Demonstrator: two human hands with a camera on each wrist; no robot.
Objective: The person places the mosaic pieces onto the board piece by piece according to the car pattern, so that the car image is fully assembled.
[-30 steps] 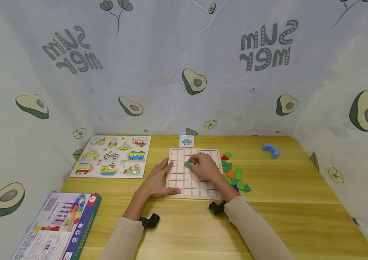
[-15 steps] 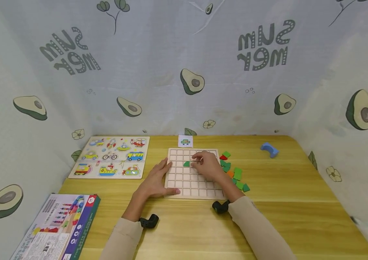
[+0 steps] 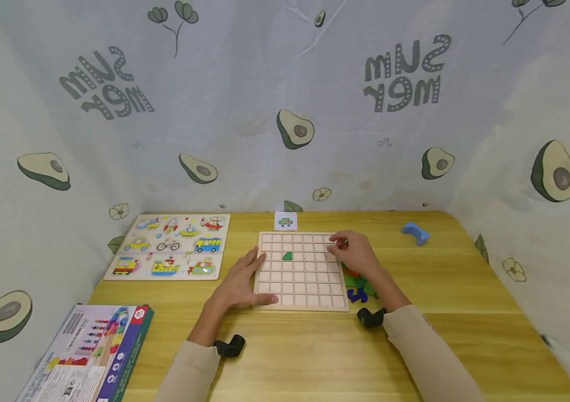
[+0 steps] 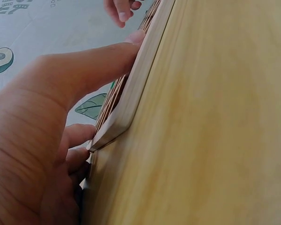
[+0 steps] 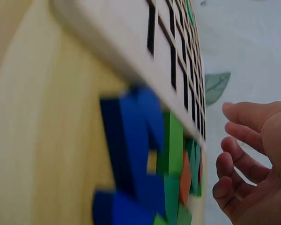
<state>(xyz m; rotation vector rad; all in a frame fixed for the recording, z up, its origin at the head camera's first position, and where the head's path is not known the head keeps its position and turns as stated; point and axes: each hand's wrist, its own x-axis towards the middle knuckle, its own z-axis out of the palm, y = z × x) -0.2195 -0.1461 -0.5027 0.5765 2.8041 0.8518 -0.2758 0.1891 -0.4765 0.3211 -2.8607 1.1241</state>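
Observation:
A pale wooden grid board (image 3: 301, 283) lies in front of me with one green quarter-round piece (image 3: 287, 256) in a cell toward its upper left. My left hand (image 3: 238, 283) rests at the board's left side, thumb over the near-left corner and fingers along the edge, as the left wrist view also shows. Above the board's right edge my right hand (image 3: 357, 252) hovers with fingers loosely bent and nothing held. Under and beside it is a pile of green, orange and blue pieces (image 3: 357, 295), partly hidden by that hand; the blue pieces (image 5: 136, 145) show large in the right wrist view.
A small card (image 3: 285, 221) with a green turtle-like picture on a grid lies behind the board. To the left are a vehicle picture puzzle (image 3: 169, 245) and a printed box (image 3: 86, 352). A blue arch block (image 3: 416, 233) lies at the far right.
My right hand has let go of the green quarter-round piece and moved right, away from it to above the loose pieces. The left hand has stayed at the board's edge.

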